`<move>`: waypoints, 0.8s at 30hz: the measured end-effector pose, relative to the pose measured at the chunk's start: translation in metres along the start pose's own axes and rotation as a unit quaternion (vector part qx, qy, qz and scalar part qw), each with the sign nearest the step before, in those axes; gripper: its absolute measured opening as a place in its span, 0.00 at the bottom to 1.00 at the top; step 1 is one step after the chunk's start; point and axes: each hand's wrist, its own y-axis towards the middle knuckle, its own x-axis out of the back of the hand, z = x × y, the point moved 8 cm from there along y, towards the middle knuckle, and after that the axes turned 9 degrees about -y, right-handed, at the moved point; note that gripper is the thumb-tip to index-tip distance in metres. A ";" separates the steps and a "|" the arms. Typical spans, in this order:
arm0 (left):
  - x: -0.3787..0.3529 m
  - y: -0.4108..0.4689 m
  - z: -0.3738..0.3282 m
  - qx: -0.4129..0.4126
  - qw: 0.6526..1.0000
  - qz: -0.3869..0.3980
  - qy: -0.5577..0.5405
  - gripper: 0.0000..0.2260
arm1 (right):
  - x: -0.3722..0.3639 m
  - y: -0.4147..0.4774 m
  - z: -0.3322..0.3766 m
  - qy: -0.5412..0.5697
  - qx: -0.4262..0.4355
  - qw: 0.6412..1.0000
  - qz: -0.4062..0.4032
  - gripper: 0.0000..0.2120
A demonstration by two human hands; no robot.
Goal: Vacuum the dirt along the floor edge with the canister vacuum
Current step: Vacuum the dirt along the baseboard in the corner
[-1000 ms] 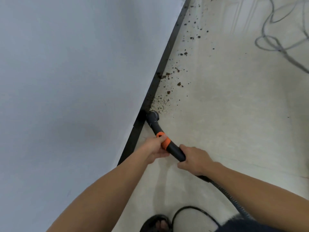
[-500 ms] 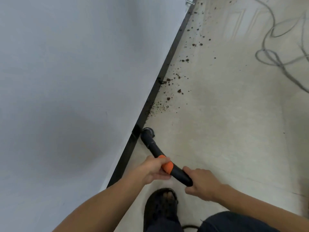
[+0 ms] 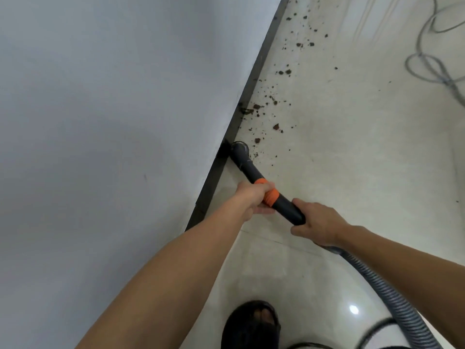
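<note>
A black vacuum wand [image 3: 247, 166] with an orange band [image 3: 270, 196] points down at the floor beside the dark baseboard [image 3: 254, 79]. Its round nozzle [image 3: 239, 148] rests on the pale tile right against that baseboard. My left hand [image 3: 254, 197] grips the wand at the orange band. My right hand [image 3: 318, 224] grips its rear end, where the ribbed grey hose [image 3: 392, 298] leaves toward the lower right. Brown dirt crumbs [image 3: 276, 126] lie scattered along the floor edge beyond the nozzle, reaching the top of the view. The canister itself is out of view.
A white wall [image 3: 113, 122] fills the left half. A grey power cord [image 3: 427, 64] loops on the tile at the upper right. My foot in a dark sandal [image 3: 250, 323] stands at the bottom, with a thin black cable [image 3: 372, 331] beside it.
The nozzle has slid forward along the baseboard from its pulled-back spot half a second ago, reaching the fine dirt patch. Both hands kept their grips. The hose has come back into view.
</note>
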 end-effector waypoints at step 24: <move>0.032 -0.024 0.038 0.019 0.999 0.002 0.032 0.17 | -0.025 -0.035 0.030 -0.031 0.019 0.999 0.018 0.16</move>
